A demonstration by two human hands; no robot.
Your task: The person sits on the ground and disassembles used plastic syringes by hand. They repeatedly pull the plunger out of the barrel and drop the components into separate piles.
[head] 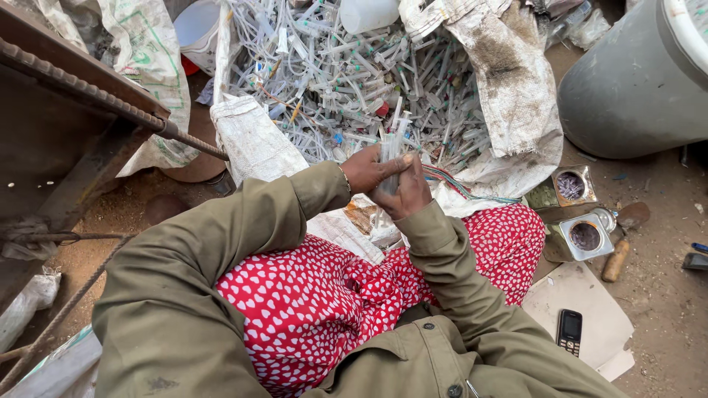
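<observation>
Two hands are working together just above the lap: the left hand and the right hand are both clamping their fingers around a small bundle of syringes, which is standing roughly upright between them, its tips sticking up past the knuckles. The bundle is sitting right at the near edge of a big heap of syringes that is spilling across an open woven sack on the ground.

As a judgement, the main danger is a prick or cut: some pieces in the heap may be carrying needles, and bare fingers are squeezing them tightly. The bundle is also looking loose and uneven, so a slack grip could be letting single pieces slide out and drop back into the heap or onto the red heart-patterned cloth over the knees. Pressing too hard could be cracking the thin plastic barrels.

The syringes in the bundle are looking clear to whitish, slim and long, scuffed and dusty, with a few coloured bits among those in the heap. Whether those in the hands have needles, I cannot tell.

To the right, two small open square tins are lying on the dirt, with a wooden-handled tool beside them, a phone on a sheet of cardboard, and a grey barrel standing well apart.
</observation>
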